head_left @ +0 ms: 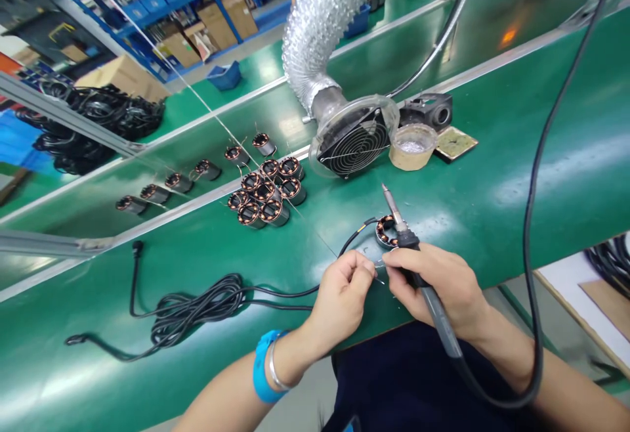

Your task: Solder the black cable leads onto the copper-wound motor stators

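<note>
My right hand (443,287) is wrapped round a soldering iron (433,307), its metal tip pointing up and away over the bench. The right thumb and forefinger also come together near some fine wire ends. My left hand (344,287) is closed in a pinch on a thin silvery wire (378,281), whose end pokes out past the fingertips. Just beyond both hands lies a motor stator (384,232) with copper windings, partly covered by the iron. A black cable (361,230) with a yellow mark reaches the stator; its coiled length (197,310) rests to the left.
Several copper-wound stators (266,192) stand grouped at the bench's back. A fume fan (354,143) with a foil duct (315,25), a round tub (412,146), a soldering-iron stand (436,111) and a small square tray (455,143) sit behind. The iron's cord (534,189) loops at right.
</note>
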Action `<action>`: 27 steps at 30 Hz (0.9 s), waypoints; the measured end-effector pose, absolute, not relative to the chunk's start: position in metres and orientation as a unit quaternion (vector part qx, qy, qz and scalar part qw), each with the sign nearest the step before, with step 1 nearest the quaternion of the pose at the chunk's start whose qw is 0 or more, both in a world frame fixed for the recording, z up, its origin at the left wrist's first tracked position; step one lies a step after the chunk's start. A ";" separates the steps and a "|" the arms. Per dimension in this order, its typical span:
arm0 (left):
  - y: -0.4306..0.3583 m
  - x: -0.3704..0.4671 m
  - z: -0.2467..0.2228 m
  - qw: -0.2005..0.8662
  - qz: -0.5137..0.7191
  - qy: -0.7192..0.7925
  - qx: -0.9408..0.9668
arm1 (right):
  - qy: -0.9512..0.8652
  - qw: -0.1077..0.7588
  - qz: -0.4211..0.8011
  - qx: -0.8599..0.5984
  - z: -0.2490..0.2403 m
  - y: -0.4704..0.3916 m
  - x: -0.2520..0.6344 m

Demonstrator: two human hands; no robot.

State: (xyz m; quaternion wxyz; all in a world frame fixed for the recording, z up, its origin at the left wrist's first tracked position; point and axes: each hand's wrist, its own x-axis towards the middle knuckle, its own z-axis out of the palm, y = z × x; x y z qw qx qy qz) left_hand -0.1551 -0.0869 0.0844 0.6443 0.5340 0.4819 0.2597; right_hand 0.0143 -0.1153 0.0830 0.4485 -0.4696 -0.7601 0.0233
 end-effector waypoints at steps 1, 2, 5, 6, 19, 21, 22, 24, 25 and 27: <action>-0.087 -0.155 0.085 0.637 0.261 0.483 0.542 | -0.758 0.450 0.025 -0.471 0.084 -0.115 0.014; -0.087 -0.154 0.086 0.629 0.261 0.483 0.550 | -0.755 0.453 0.032 -0.473 0.084 -0.116 0.014; -0.088 -0.153 0.086 0.612 0.257 0.490 0.566 | -0.736 0.473 0.084 -0.477 0.086 -0.122 0.018; -0.088 -0.153 0.086 0.606 0.254 0.492 0.571 | -0.728 0.479 0.103 -0.481 0.087 -0.126 0.020; -0.091 -0.154 0.085 0.582 0.248 0.500 0.591 | -0.626 0.527 0.210 -0.535 0.106 -0.160 0.054; -0.092 -0.154 0.085 0.584 0.247 0.501 0.589 | -0.623 0.528 0.225 -0.531 0.104 -0.159 0.053; -0.092 -0.154 0.085 0.585 0.248 0.501 0.588 | -0.624 0.528 0.231 -0.528 0.103 -0.159 0.053; -0.093 -0.154 0.085 0.585 0.249 0.501 0.587 | -0.630 0.525 0.237 -0.521 0.104 -0.158 0.052; -0.093 -0.154 0.085 0.586 0.250 0.500 0.587 | -0.635 0.522 0.237 -0.518 0.105 -0.157 0.051; -0.093 -0.154 0.084 0.589 0.250 0.497 0.586 | -0.646 0.515 0.235 -0.512 0.108 -0.156 0.050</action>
